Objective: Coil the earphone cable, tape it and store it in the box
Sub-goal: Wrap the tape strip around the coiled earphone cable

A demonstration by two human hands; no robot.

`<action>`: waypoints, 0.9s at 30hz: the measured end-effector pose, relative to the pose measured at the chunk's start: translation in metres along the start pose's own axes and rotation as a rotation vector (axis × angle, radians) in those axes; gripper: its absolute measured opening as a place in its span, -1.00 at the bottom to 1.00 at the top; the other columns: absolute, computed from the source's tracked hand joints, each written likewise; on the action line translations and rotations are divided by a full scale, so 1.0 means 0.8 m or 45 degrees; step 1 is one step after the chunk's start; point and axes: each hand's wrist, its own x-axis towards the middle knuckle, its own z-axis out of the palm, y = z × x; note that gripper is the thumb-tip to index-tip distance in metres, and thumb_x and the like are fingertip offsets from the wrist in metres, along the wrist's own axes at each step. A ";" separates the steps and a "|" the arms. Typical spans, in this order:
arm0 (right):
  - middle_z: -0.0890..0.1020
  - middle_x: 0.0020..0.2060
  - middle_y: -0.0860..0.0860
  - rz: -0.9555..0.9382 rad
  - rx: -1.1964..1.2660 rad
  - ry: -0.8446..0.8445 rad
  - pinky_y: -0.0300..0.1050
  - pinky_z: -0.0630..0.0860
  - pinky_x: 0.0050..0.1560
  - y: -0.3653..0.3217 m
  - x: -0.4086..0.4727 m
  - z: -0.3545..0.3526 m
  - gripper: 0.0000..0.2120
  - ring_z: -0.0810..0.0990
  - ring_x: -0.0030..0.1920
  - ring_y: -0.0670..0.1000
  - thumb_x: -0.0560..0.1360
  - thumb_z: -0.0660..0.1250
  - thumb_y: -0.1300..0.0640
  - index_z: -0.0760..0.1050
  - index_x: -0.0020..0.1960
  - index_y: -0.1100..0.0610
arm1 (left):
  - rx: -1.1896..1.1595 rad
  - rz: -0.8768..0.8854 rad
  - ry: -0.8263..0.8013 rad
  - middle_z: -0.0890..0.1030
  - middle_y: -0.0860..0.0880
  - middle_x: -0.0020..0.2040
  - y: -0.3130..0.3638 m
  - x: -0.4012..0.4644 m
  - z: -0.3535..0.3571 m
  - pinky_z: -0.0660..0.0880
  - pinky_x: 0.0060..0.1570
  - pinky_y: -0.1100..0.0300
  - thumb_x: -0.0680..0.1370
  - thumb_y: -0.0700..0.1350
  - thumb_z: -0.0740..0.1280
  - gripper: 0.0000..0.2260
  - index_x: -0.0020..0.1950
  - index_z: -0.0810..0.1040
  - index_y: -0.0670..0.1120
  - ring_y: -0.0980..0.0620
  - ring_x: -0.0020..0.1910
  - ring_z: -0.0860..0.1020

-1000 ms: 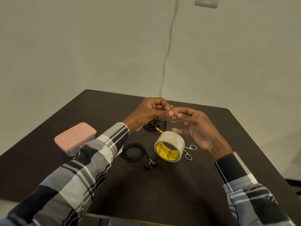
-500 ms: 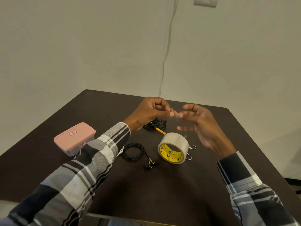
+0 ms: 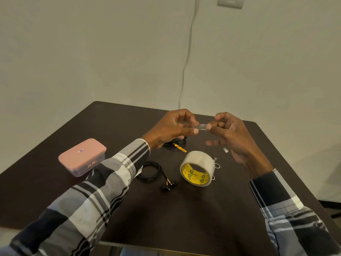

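A small strip of clear tape [image 3: 201,126] stretches in the air between my two hands above the table's far half. My left hand [image 3: 172,129] pinches its left end and my right hand [image 3: 230,133] pinches its right end. Below them, a coiled black earphone cable [image 3: 150,170] with its two earbuds [image 3: 168,186] lies on the dark table [image 3: 184,218]. The roll of clear tape [image 3: 198,168] with a yellow core stands on its edge beside it. A pink-lidded box [image 3: 82,156], closed, sits at the left.
A second black cable bundle with a yellow strap [image 3: 180,147] lies under my left hand. Scissors [image 3: 216,166] are mostly hidden behind the tape roll. A white wire [image 3: 186,61] runs down the wall behind the table.
My hands have drawn slightly apart and risen, and the tape strip now spans the gap between them. The view has shifted a little.
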 end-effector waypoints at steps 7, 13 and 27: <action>0.59 -0.11 0.16 -0.046 -0.025 0.072 0.03 0.66 -0.20 0.001 -0.002 0.003 -0.78 0.61 -0.01 0.05 0.54 0.41 0.31 0.43 0.07 0.10 | -0.013 -0.019 0.003 0.65 0.01 -0.23 -0.001 -0.002 0.000 0.46 -0.24 0.14 0.46 -0.25 0.51 -0.79 -0.02 0.54 -0.05 0.00 -0.16 0.57; 0.57 -0.14 0.07 -0.193 -0.292 0.121 0.02 0.64 -0.17 -0.003 -0.003 0.006 -0.79 0.57 -0.09 0.04 0.55 0.36 0.29 0.37 -0.01 0.05 | 0.028 -0.025 0.082 0.62 0.00 -0.28 -0.003 -0.001 0.003 0.45 -0.22 0.09 0.47 -0.26 0.49 -0.80 -0.05 0.54 -0.02 0.02 -0.22 0.56; 0.60 -0.03 -0.10 -0.484 -0.963 0.160 -0.08 0.56 -0.04 -0.017 0.001 0.005 -0.75 0.59 -0.10 -0.14 0.55 0.33 0.26 0.39 0.17 0.06 | 0.201 -0.008 0.046 0.65 -0.05 -0.20 0.000 -0.007 -0.001 0.55 -0.20 0.04 0.54 -0.22 0.41 -0.81 0.04 0.43 -0.04 -0.05 -0.15 0.71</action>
